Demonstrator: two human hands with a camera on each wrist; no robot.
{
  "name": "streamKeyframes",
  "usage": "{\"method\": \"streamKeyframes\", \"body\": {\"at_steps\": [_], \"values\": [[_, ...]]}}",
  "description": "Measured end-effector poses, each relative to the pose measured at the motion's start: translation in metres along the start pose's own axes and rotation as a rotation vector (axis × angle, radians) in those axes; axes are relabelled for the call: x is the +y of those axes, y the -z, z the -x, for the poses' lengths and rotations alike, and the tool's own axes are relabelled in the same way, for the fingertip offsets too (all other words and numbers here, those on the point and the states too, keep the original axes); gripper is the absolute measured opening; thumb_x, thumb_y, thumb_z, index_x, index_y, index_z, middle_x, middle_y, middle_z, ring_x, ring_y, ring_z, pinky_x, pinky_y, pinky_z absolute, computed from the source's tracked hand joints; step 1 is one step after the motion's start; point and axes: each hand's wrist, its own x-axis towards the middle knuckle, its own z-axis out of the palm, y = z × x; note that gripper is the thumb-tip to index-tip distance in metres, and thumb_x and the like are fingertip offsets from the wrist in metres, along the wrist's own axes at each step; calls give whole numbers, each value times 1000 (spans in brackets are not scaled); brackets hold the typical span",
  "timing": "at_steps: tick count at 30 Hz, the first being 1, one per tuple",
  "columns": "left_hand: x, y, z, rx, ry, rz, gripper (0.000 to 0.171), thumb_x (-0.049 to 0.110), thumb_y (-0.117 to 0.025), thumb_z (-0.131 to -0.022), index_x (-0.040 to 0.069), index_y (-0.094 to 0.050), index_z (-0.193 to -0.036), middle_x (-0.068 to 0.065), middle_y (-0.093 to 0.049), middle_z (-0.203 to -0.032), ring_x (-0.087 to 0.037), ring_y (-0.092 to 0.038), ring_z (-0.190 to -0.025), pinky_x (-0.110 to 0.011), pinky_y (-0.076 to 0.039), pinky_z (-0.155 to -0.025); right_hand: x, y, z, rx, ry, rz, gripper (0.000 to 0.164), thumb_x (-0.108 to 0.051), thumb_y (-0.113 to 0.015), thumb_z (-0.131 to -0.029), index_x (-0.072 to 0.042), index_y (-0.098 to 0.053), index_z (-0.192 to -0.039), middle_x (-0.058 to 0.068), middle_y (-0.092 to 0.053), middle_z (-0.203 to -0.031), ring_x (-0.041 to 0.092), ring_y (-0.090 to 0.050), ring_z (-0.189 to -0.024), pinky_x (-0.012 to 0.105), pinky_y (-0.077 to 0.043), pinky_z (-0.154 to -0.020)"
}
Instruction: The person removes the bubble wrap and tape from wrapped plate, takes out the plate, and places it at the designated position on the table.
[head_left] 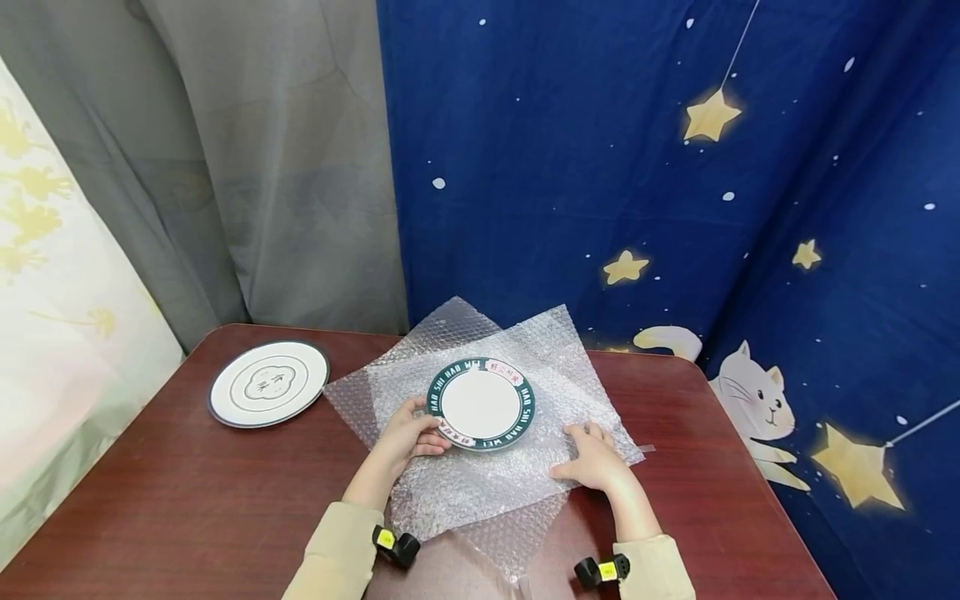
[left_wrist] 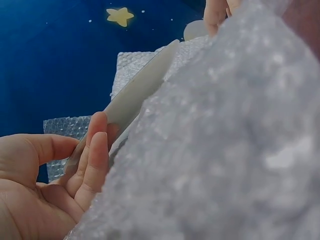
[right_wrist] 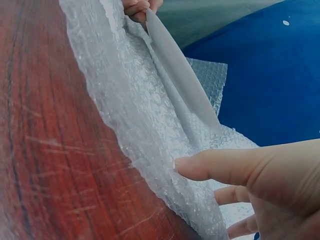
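My left hand (head_left: 410,433) pinches the lower-left rim of a plate (head_left: 480,404) with a green lettered border, thumb on top and fingers beneath. In the left wrist view the plate (left_wrist: 137,87) is seen edge-on, its near side raised at a slant. Beneath it lies a sheet of bubble wrap (head_left: 577,375), set crosswise over a second bubble wrap sheet (head_left: 455,321). Right of the plate, my right hand (head_left: 596,460) rests with spread fingers on the upper sheet. Its thumb (right_wrist: 200,165) is at the sheet's edge in the right wrist view.
A white plate (head_left: 270,383) with a dark blue rim and a printed centre sits at the table's back left. The brown table (head_left: 225,517) ends against grey and blue curtains (head_left: 525,167). A small clear tape tab (head_left: 647,448) sticks out at the wrap's right corner.
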Motion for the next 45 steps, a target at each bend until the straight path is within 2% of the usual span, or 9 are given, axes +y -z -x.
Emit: {"method": "streamKeyframes", "body": {"at_steps": [11,20,36,45], "values": [[3,4,1,-3,-2,14,48,-4,-47,-91,0,-29,-136,-12,-63,-71,-19,-67,-57,-28,-56,-55,2,-1,1,13,9,-19,72,-27,-83,-71,-1,-53,-131,38,-27,-142,56,-19,-131,70,-28,-97],[6,12,2,27,-8,11,46,-4,-46,-92,1,-28,-135,-10,-62,-71,-19,-67,-56,-27,-56,-54,2,-3,2,18,12,-22,71,-24,-83,-70,-2,-53,-131,38,-27,-142,57,-19,-131,70,-28,-97],[19,24,5,36,-5,26,54,-2,-48,-95,1,-21,-142,-10,-61,-73,-19,-68,-59,-29,-57,-57,3,-2,2,21,15,-24,71,-24,-83,-70,-2,-53,-131,37,-27,-142,56,-19,-131,71,-28,-96],[23,32,7,33,-39,41,51,-3,-46,-96,1,-21,-140,-11,-62,-70,-19,-68,-59,-30,-57,-59,2,-1,1,15,18,-21,71,-25,-83,-71,-3,-53,-132,37,-27,-143,56,-18,-132,70,-28,-96]]}}
